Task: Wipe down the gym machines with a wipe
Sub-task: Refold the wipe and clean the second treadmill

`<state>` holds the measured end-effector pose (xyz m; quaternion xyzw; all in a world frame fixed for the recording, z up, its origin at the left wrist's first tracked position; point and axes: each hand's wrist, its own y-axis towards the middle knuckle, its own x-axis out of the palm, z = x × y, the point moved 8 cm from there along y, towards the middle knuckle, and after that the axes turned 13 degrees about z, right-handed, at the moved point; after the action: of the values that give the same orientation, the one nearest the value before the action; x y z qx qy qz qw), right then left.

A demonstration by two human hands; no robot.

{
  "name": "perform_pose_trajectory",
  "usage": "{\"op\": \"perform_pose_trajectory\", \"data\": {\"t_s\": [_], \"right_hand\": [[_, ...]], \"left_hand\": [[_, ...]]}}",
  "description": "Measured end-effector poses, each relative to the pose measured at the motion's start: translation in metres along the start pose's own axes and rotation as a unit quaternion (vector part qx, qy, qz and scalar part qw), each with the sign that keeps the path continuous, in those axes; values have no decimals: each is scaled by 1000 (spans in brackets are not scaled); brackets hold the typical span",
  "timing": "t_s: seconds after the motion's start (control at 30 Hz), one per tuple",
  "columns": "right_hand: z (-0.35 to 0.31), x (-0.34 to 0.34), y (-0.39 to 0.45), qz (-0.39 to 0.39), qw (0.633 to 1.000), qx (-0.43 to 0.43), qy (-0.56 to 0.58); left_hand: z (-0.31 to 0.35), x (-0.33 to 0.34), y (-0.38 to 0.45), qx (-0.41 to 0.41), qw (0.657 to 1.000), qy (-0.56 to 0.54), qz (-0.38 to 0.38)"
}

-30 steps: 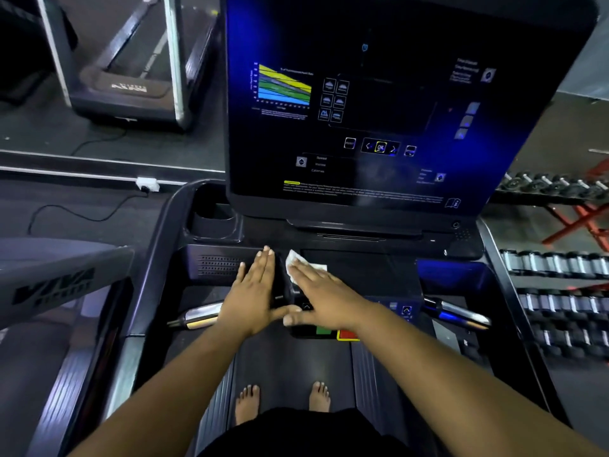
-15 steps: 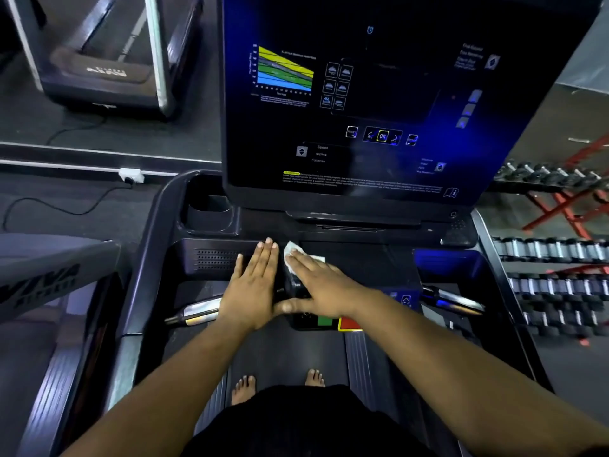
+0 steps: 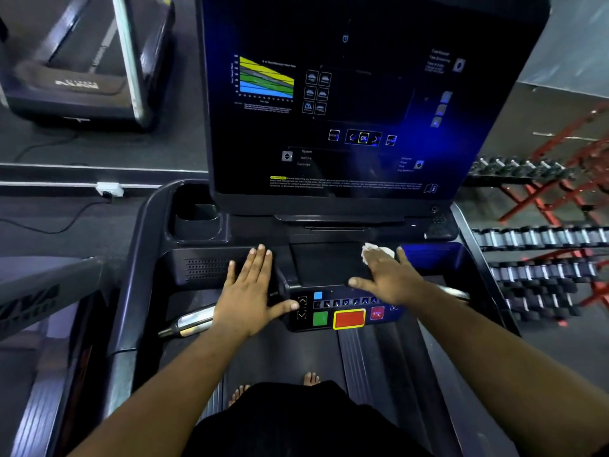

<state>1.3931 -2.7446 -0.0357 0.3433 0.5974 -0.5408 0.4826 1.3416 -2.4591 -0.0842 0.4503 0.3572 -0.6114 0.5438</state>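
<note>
I stand on a black treadmill whose console shelf [image 3: 326, 265] lies below a large dark display [image 3: 362, 103]. My right hand [image 3: 390, 275] lies flat with straight fingers on a crumpled white wipe [image 3: 370, 250], pressing it onto the right part of the shelf. Only the wipe's far edge shows past the fingers. My left hand [image 3: 248, 291] rests flat and spread on the left part of the console, its thumb reaching to the button panel [image 3: 342, 311] with green and red keys.
A cup holder [image 3: 194, 216] sits at the console's back left. Chrome grips [image 3: 188, 324] stick out on both sides. Dumbbell racks [image 3: 543, 258] and red frames stand to the right. Another treadmill [image 3: 82, 77] and a wall socket with cable [image 3: 110, 189] are at left.
My right hand has slid the wipe to the right across the console shelf, away from the left hand, uncovering the button panel. The left hand stays in place.
</note>
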Motion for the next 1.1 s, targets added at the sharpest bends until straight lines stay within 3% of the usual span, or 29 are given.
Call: {"op": "perform_pose_trajectory", "data": {"t_s": [0.13, 0.3, 0.5, 0.67, 0.77, 0.9, 1.1], "right_hand": [[-59, -4, -23, 77, 995, 38, 45], [-166, -1, -45, 89, 985, -57, 135], [-172, 8, -60, 130, 972, -161, 115], [-181, -5, -9, 65, 974, -141, 162], [-177, 0, 17, -8, 977, -127, 171], [-132, 4, 18, 7, 984, -145, 103], [-22, -1, 0, 1, 999, -34, 5]], "left_hand": [[-1, 1, 0, 6, 1000, -7, 9], [0, 3, -2, 37, 999, -26, 23], [-2, 3, 0, 45, 997, -54, 21], [-2, 4, -2, 52, 997, -58, 18], [-2, 2, -2, 45, 997, -67, 20], [-3, 3, 0, 57, 998, -33, 20], [-3, 6, -1, 53, 998, -20, 5]]}}
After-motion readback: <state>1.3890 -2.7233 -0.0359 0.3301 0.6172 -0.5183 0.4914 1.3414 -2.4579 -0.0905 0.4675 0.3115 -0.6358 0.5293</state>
